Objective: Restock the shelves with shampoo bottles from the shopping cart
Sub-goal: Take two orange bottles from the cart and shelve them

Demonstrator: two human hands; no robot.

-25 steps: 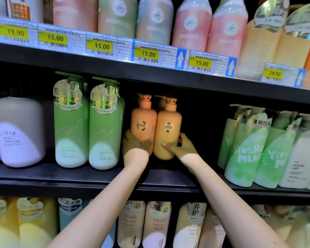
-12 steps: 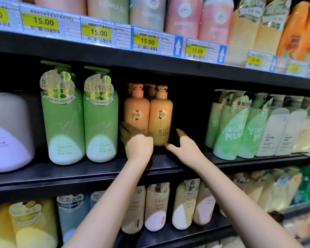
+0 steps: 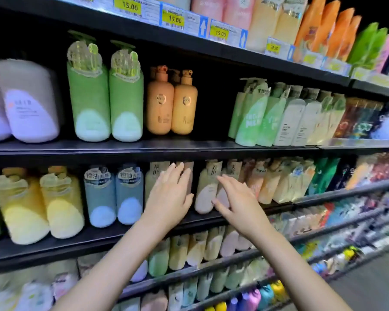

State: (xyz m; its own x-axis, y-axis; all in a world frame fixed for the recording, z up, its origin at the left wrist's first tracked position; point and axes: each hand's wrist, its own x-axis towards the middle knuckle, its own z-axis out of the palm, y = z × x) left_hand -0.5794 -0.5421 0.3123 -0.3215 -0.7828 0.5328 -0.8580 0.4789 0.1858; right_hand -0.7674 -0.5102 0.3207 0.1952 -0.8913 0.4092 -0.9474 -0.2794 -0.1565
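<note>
Two orange pump shampoo bottles, the left orange bottle (image 3: 160, 106) and the right orange bottle (image 3: 184, 107), stand upright side by side on the middle black shelf (image 3: 121, 148), with more bottles dimly behind them. My left hand (image 3: 170, 194) and my right hand (image 3: 236, 198) hover below that shelf, in front of the cream bottles (image 3: 206, 189) one level down. Both hands have spread fingers and hold nothing. The shopping cart is out of view.
Tall green bottles (image 3: 106, 97) stand left of the orange pair, and a dark gap (image 3: 213, 108) lies to their right before pale green bottles (image 3: 254, 117). Yellow price tags (image 3: 173, 19) line the top shelf edge. Lower shelves are packed with bottles. The aisle floor (image 3: 373, 286) shows at bottom right.
Both hands let go of the two orange bottles and dropped away from the middle shelf to the level below. The view swung right and down, and the picture is blurred.
</note>
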